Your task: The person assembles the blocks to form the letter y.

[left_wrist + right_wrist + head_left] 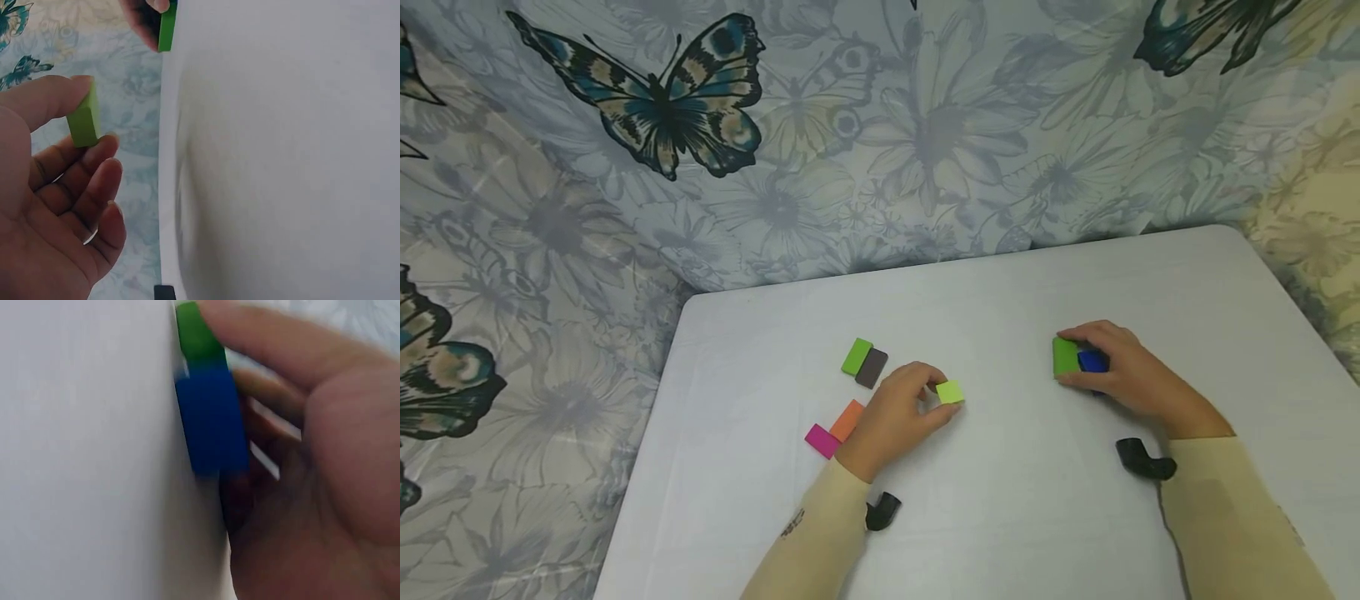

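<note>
Between thumb and forefinger, my left hand [895,421] pinches a lime green block [950,392] over the middle of the table. The left wrist view shows that block [84,122] held at its ends, the other fingers loosely bent below it. Further right, my right hand [1127,375] has thumb and forefinger at opposite ends of a green block [1064,357]. A blue block [1093,362] sits right beside that one, under the palm side of the hand. In the right wrist view the blue block [212,422] hides part of the green block [199,334].
Left of my left hand, a green block [857,357] lies against a dark grey block [872,367]. Nearer to me, an orange block [847,420] meets a magenta block [822,441]. All rest on the white table [1000,500], with a butterfly-patterned cloth [925,167] behind.
</note>
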{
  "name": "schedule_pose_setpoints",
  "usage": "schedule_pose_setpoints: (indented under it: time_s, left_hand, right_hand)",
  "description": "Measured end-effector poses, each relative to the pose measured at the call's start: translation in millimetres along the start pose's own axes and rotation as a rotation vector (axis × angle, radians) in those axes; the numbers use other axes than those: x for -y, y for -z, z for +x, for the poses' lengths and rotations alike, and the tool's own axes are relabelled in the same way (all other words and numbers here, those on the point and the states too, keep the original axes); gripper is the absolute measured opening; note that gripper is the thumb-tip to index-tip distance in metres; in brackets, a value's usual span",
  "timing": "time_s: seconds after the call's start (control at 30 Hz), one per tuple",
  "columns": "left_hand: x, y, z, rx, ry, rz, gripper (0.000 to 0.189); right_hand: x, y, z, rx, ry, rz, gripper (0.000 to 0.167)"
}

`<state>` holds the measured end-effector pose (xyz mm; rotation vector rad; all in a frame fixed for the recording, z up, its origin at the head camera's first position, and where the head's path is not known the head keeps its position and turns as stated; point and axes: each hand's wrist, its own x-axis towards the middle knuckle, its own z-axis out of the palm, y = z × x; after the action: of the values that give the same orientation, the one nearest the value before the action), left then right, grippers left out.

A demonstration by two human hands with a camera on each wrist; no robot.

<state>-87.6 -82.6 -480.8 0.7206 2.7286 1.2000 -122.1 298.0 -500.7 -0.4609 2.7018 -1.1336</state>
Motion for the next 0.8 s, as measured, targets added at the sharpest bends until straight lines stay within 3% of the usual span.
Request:
schedule_pose_setpoints:
  time_s: [0.13,0.27,0.5,0.67,0.8]
  left_hand:
    - [-6.1,-2.7,15.6,-0.011,-0.030,0.002,0.029]
    - [-13.4,-2.2,29.4,-0.065,-0.035,-0.016,0.028]
    - [-23.5,-11.0,52.4,-0.150,-0.015,-0.209,0.026]
    - [-9.3,-25.6,54.4,-0.161,0.064,-0.265,0.028]
    - [5.7,-35.0,54.6,-0.162,0.080,-0.224,0.029]
  right_hand:
    - [-1.5,7.1,-4.6,0.013,0.004,0.002,0.069]
    - [0.2,5.9,-3.7,0.000,0.001,-0.046,0.072]
    - [2.7,-1.4,0.4,-0.033,-0.040,-0.088,0.069]
    - [1.2,-5.4,2.9,-0.046,-0.051,-0.060,0.070]
    - [0.5,-5.7,5.3,-0.060,-0.054,-0.073,0.069]
